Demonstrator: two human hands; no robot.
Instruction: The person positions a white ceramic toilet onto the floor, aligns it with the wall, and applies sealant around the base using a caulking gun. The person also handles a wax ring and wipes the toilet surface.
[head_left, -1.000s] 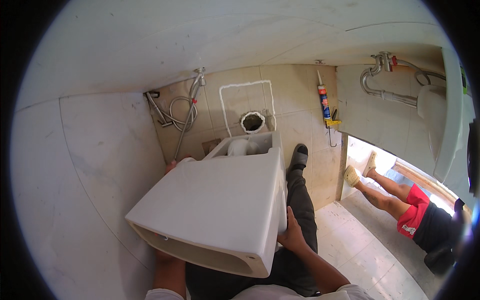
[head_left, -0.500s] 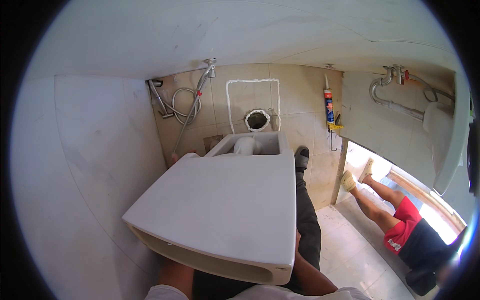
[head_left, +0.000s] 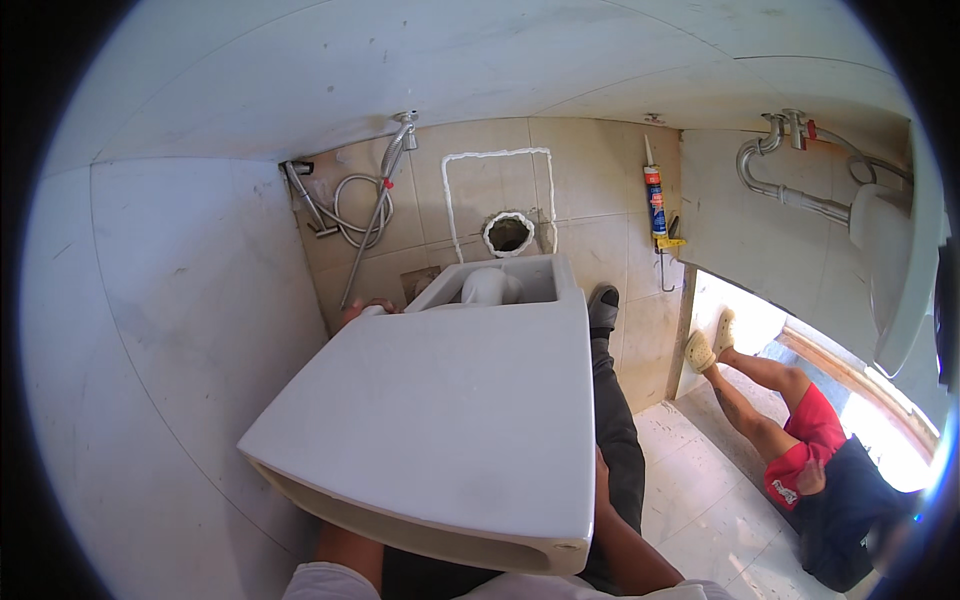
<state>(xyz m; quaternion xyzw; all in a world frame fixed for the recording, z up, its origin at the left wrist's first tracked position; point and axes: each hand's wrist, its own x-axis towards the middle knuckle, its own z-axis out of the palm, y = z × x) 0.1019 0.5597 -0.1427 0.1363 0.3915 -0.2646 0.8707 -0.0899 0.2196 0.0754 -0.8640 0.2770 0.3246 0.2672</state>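
Observation:
I hold a large white ceramic toilet (head_left: 420, 420) tilted over my legs, its hollow underside and curved outlet facing the drain hole (head_left: 509, 235) in the tiled floor. My left hand (head_left: 362, 312) grips the far left edge; only its fingers show, with the forearm running underneath. My right hand (head_left: 600, 482) is against the right side, largely hidden by the ceramic. A white bead outlines a rectangle (head_left: 449, 190) around the hole and also rings the hole's rim.
A hose (head_left: 365, 225) with metal fittings lies back left. A caulking gun (head_left: 668, 243) with a tube lies right of the outline, near a sink with pipework (head_left: 770, 185). At far right, another person (head_left: 805, 450) in red shorts is sitting, a hand on their lap.
The toilet has shifted a little rightward in the view, covering more of my right hand. The other person's hand now shows on their shorts.

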